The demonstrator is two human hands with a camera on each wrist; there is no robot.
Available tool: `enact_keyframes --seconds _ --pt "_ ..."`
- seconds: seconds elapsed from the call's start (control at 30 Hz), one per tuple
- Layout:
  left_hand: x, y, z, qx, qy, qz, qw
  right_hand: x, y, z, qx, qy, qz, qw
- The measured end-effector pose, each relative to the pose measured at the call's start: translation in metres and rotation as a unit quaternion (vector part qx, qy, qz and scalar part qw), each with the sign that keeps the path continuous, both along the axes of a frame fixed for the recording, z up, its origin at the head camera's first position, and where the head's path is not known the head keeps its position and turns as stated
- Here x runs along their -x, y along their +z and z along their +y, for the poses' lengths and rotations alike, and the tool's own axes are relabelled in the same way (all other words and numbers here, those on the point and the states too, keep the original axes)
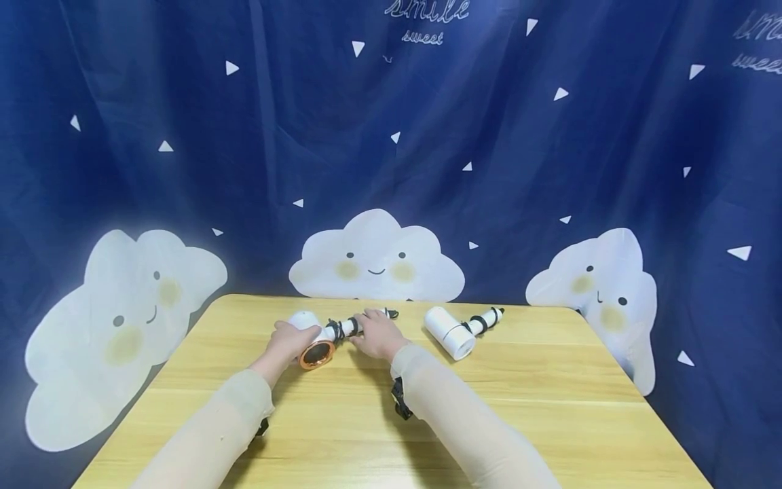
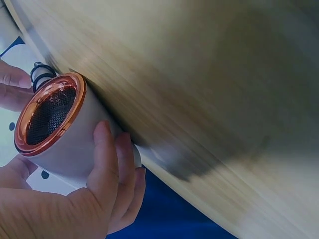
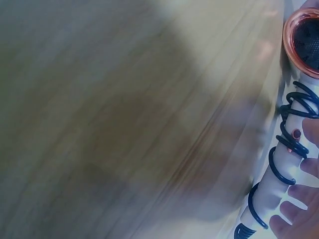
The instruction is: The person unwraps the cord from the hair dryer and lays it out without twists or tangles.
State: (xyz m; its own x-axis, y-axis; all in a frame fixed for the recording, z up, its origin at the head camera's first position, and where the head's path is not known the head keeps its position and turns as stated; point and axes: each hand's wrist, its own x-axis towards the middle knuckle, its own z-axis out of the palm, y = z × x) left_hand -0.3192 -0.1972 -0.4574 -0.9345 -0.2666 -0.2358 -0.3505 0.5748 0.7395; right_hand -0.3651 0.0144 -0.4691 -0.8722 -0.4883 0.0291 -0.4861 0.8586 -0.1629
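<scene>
A white hair dryer (image 1: 305,319) with a copper-coloured ring and dark mesh (image 2: 51,115) at one end lies toward the back of the table. My left hand (image 1: 290,340) grips its barrel, fingers round one side and thumb on the other. On the handle (image 3: 279,174), wound with black cord (image 3: 294,144), the fingers of my right hand (image 1: 380,334) curl along the side; its thumb is hidden in the right wrist view. To the right, apart from both hands, lies a second white hair dryer (image 1: 449,332), its handle also wrapped in black cord.
Both hair dryers lie on a light wooden table (image 1: 342,435). Close behind its far edge hangs a dark blue curtain (image 1: 501,122) printed with smiling clouds and white triangles.
</scene>
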Motion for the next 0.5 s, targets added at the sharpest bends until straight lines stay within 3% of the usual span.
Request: enact_keyframes --seconds 0.5 --pt "-0.0012 0.0005 -0.0005 -0.034 -0.004 0.002 0.9994 -0.0006 0.0014 0.0018 0.009 0.001 0.0 1.0"
